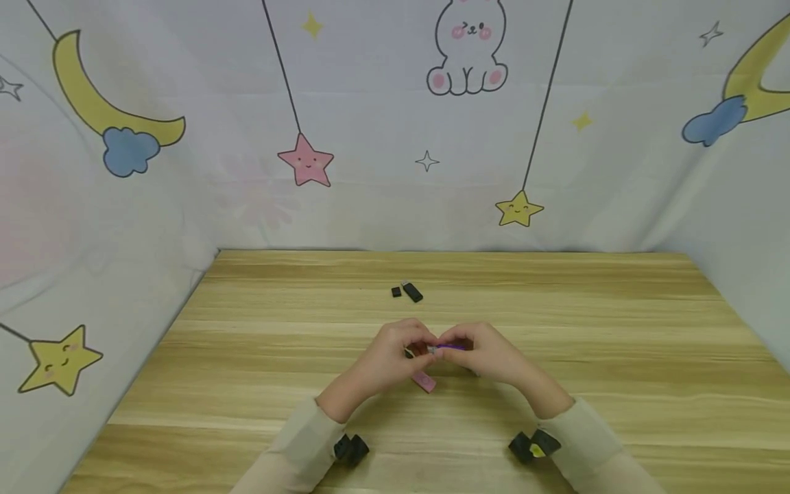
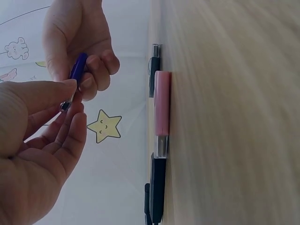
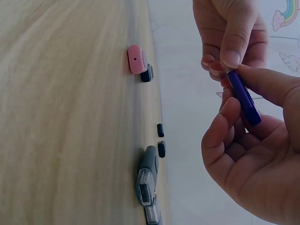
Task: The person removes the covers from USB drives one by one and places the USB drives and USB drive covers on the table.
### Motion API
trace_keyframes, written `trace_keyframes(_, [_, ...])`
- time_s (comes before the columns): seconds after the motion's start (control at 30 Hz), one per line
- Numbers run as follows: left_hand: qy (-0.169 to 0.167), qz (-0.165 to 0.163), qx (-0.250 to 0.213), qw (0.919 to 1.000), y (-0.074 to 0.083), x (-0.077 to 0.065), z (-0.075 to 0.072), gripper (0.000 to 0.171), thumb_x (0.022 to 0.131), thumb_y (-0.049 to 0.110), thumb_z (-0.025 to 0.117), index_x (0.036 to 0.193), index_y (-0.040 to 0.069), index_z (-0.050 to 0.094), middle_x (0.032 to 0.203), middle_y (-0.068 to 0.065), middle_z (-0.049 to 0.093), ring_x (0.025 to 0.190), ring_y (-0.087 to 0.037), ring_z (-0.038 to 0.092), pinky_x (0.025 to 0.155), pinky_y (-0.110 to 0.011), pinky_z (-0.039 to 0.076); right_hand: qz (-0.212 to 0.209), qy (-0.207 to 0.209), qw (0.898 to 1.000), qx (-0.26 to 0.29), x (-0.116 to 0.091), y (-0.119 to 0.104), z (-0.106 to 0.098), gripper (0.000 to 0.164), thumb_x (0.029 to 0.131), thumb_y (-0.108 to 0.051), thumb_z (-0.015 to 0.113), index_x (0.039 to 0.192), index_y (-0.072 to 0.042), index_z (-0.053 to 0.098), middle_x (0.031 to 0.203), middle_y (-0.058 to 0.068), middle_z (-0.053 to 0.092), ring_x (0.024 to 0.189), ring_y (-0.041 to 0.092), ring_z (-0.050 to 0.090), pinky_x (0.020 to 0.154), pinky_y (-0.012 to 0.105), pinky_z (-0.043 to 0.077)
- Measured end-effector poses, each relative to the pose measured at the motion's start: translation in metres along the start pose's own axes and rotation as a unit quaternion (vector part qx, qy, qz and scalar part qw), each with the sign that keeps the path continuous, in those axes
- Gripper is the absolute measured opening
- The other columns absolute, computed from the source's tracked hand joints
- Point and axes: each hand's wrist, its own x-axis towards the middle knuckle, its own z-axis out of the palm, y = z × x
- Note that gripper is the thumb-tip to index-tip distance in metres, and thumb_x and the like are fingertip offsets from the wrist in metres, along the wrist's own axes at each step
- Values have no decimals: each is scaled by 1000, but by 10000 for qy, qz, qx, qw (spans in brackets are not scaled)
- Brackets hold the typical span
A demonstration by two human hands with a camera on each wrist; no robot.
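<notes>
Above the table, both hands meet at a purple USB stick [image 3: 243, 97]. My right hand [image 1: 490, 351] holds its body between thumb and fingers. The thumb and fingertips of my left hand [image 1: 398, 351] pinch the metal end, which they partly hide. In the left wrist view the purple stick [image 2: 78, 68] slants up from the left fingertips into the right hand. Below the left hand a pink USB stick [image 1: 423, 381] lies on the wooden table, partly covered by that hand in the head view.
Farther back on the table lie a black USB stick [image 1: 412, 292] and its small black cap [image 1: 396, 292]. A grey USB stick [image 3: 147, 176] with a clear end shows in the right wrist view. White printed cloth [image 1: 370, 219] hangs along the table's back edge.
</notes>
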Motion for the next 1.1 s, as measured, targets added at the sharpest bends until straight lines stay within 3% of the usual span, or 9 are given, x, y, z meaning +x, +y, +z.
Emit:
trace_keyframes(0.17, [-106,61,-25,9999,-1,-1,0,11,86,2,71,97,2,72,92,-5,65,80,-9,59,70,-21,53,152,-103,9997,165,-1,0,0,24,93,-23,65,103,-2,72,98,6,71,83,14,60,70,24,50])
trace_keyframes(0.43, [-97,179,1,9998,-1,-2,-1,15,84,1,72,99,1,73,93,-6,66,81,-11,60,69,-22,54,-21,-185,9992,343,-2,1,1,25,94,-21,63,106,0,70,100,7,71,89,13,62,75,23,51])
trace_keyframes(0.8, [26,-291,-488,9984,-3,-2,-2,15,83,0,73,97,1,75,91,-4,68,82,-9,63,72,-23,55,-369,-37,9988,327,-2,5,5,19,95,-15,62,105,0,70,102,9,70,88,7,60,76,22,51])
trace_keyframes(1.1, [5,-322,-663,9973,-2,-3,-2,15,83,1,73,97,-1,75,91,-7,69,81,-10,63,71,-23,55,-772,-59,9964,343,-1,8,7,18,95,-10,60,105,0,71,91,6,67,74,6,51,64,19,45])
